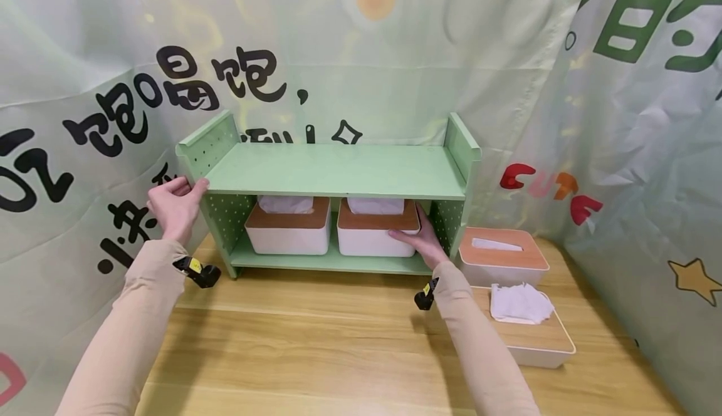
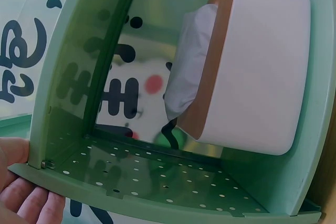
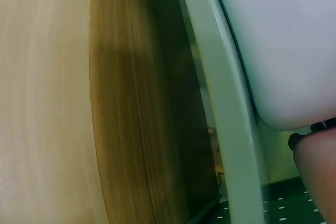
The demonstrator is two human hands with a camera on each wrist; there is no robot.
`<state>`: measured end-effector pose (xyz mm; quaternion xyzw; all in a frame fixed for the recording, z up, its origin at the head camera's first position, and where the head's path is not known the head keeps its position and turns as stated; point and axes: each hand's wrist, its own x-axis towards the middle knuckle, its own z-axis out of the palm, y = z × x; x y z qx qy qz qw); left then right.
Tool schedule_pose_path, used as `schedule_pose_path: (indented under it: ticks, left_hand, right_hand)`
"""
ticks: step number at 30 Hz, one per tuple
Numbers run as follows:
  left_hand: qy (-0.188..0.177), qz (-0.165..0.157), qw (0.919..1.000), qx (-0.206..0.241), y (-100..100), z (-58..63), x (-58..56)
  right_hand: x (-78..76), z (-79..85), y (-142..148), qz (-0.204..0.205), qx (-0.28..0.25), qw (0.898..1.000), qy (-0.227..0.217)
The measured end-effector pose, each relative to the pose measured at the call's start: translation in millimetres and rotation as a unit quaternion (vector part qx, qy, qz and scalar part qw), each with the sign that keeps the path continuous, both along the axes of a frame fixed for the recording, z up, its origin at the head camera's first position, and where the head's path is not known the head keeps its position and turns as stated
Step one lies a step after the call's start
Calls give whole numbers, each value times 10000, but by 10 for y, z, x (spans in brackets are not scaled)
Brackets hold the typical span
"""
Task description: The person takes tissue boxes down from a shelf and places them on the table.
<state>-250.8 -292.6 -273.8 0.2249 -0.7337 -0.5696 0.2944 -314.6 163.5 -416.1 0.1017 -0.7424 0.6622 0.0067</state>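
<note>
In the head view a green two-tier shelf point(image 1: 338, 168) with perforated side panels stands on the table. My left hand point(image 1: 176, 206) grips the front edge of its left panel, thumb on one side and fingers point(image 2: 31, 203) on the other. Two white tissue boxes with wood lids sit side by side on the lower tier, tissue sticking out of each. My right hand point(image 1: 420, 239) holds the right tissue box point(image 1: 375, 244) at its right front corner, thumb across the front, other fingers along the side and partly hidden. The left tissue box point(image 1: 287, 240) stands apart from both hands.
Right of the shelf, a tissue box point(image 1: 502, 253) with a slotted wood lid stands on the wooden table point(image 1: 316, 334). Nearer, another tissue box point(image 1: 536, 338) with tissue out is partly behind my right forearm. A printed curtain point(image 1: 338, 46) hangs behind and on both sides.
</note>
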Motion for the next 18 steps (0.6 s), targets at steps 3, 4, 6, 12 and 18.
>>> schedule_pose_path:
  ticks: [3, 4, 6, 12, 18]
  left_hand:
    - [1, 8, 10000, -3, 5, 0, 1]
    - [-7, 6, 10000, 1, 6, 2, 1]
    - [-31, 11, 10000, -14, 8, 3, 3]
    - [-70, 47, 10000, 7, 3, 6, -1]
    - [-89, 86, 9999, 3, 1, 4, -1]
  right_hand:
    - [-9, -13, 6, 45, 69, 9999, -99]
    - [-12, -15, 8, 63, 99, 9998, -131]
    - [-22, -25, 12, 92, 142, 9997, -196]
    - [-37, -25, 11, 134, 94, 9995, -284]
    - [-44, -16, 9, 133, 66, 9994, -321]
